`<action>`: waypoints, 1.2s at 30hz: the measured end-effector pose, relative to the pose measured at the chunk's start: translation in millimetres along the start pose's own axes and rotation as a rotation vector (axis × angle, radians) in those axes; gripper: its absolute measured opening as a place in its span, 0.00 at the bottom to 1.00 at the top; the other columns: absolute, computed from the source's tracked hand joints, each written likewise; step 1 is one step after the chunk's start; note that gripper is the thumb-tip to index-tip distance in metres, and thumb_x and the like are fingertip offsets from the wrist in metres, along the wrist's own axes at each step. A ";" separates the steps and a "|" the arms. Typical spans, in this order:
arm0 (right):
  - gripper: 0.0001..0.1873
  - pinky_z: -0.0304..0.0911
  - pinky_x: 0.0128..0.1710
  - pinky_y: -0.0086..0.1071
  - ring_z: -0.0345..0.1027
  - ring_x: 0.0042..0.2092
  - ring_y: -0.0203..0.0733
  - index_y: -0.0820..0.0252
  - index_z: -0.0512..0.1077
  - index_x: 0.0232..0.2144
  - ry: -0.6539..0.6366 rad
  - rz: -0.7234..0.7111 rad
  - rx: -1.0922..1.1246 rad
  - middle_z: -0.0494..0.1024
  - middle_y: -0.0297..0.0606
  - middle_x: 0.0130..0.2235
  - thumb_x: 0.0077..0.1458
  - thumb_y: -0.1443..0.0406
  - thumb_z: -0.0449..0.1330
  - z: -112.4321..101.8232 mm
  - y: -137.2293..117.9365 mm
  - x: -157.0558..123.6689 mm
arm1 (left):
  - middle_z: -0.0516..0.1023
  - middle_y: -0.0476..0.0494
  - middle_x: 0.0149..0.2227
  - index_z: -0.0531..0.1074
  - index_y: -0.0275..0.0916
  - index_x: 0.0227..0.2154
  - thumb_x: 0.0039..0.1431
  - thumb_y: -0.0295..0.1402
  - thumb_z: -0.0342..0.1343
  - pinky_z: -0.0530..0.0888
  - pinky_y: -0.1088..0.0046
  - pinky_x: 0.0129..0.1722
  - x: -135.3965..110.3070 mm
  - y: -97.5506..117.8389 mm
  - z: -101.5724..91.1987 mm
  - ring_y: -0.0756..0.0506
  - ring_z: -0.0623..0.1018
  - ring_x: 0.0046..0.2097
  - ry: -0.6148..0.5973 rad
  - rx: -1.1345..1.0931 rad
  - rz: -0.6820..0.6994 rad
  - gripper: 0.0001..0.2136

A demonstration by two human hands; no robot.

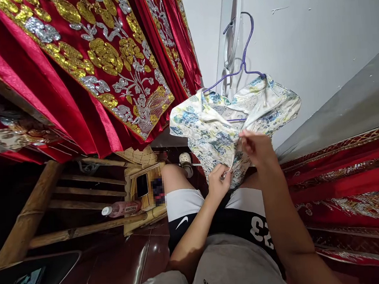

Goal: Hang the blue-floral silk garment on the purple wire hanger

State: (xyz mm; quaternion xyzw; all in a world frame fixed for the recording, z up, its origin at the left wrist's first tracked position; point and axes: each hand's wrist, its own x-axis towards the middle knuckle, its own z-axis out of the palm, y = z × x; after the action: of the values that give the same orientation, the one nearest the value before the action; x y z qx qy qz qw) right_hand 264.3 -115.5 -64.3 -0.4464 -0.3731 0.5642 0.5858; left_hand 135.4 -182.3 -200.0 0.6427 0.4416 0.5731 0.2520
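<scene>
Gripping the front edges of a short-sleeved floral shirt [214, 136], two hands work at different heights on it. The shirt sits on a purple hanger [243, 67] ahead of the person, its lower part hanging between the knees; the hook points to 12 o'clock, near a white-rimmed object against the white wall [314, 46]. What the hook hangs from, I cannot tell.

Taking the shirt's middle as the dial, the right hand [255, 148] is at 4 o'clock, fingers curled in, thumb and forefinger closed on the edge just below the neckline. The left hand [220, 179] is at 7 o'clock, lower down, mostly closed, with thumb and fingertips pinching the same front opening.

At 10 o'clock hangs red drapery [109, 57] heavy with gold and silver sequins; at 4 o'clock, beyond the right forearm, is more red cloth [344, 193] with shiny trim. Towards 8 o'clock, a bamboo seat [136, 221] carries a dark phone [142, 185], with a white-capped bottle [125, 208] just beside it and a blurred patch near the knee. A woven straw item [137, 156] lies at 9 o'clock, and a pale clog [184, 158] shows nearer the shirt at 8.
</scene>
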 end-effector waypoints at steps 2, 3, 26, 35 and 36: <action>0.20 0.47 0.14 0.24 0.55 0.19 0.26 0.61 0.75 0.27 -0.049 -0.090 0.026 0.69 0.30 0.21 0.44 0.53 0.76 11.7 -27.7 25.4 | 0.68 0.48 0.28 0.68 0.40 0.27 0.66 0.30 0.54 0.64 0.72 0.31 -1.4 -6.9 2.8 0.49 0.69 0.31 -0.029 0.028 -0.012 0.10; 0.19 0.47 0.14 0.24 0.55 0.19 0.26 0.60 0.74 0.27 -0.064 -0.131 0.031 0.69 0.29 0.22 0.47 0.53 0.74 17.5 -40.6 35.8 | 0.67 0.48 0.28 0.66 0.40 0.26 0.66 0.31 0.53 0.64 0.72 0.31 -2.5 -10.4 3.9 0.48 0.68 0.31 -0.038 0.045 -0.010 0.11; 0.18 0.41 0.21 0.31 0.44 0.21 0.31 0.55 0.62 0.23 0.016 -0.448 -0.278 0.54 0.25 0.19 0.59 0.57 0.62 29.9 -8.3 18.3 | 0.77 0.48 0.33 0.74 0.42 0.37 0.72 0.41 0.53 0.74 0.67 0.43 194.3 124.2 -82.6 0.48 0.77 0.36 0.366 -0.009 0.444 0.11; 0.15 0.50 0.23 0.32 0.50 0.20 0.33 0.54 0.65 0.18 -0.053 -0.205 -0.077 0.57 0.27 0.16 0.52 0.61 0.64 -8.9 62.6 -33.2 | 0.80 0.46 0.36 0.70 0.43 0.31 0.63 0.40 0.58 0.73 0.62 0.56 161.7 -0.4 -139.0 0.45 0.79 0.49 0.485 -0.843 -0.331 0.08; 0.15 0.49 0.23 0.32 0.48 0.20 0.33 0.54 0.64 0.17 -0.028 -0.189 -0.035 0.55 0.26 0.16 0.51 0.61 0.63 -13.5 64.9 -34.4 | 0.79 0.46 0.37 0.71 0.42 0.32 0.63 0.41 0.59 0.73 0.64 0.55 157.7 -4.1 -131.9 0.45 0.79 0.48 0.507 -0.794 -0.294 0.09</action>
State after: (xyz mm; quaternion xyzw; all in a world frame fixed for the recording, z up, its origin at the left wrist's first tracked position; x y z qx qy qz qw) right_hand 252.8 -153.4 -127.6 -0.4112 -0.4317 0.5059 0.6234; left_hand 0.3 -69.3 -93.8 0.2681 0.3226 0.7939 0.4401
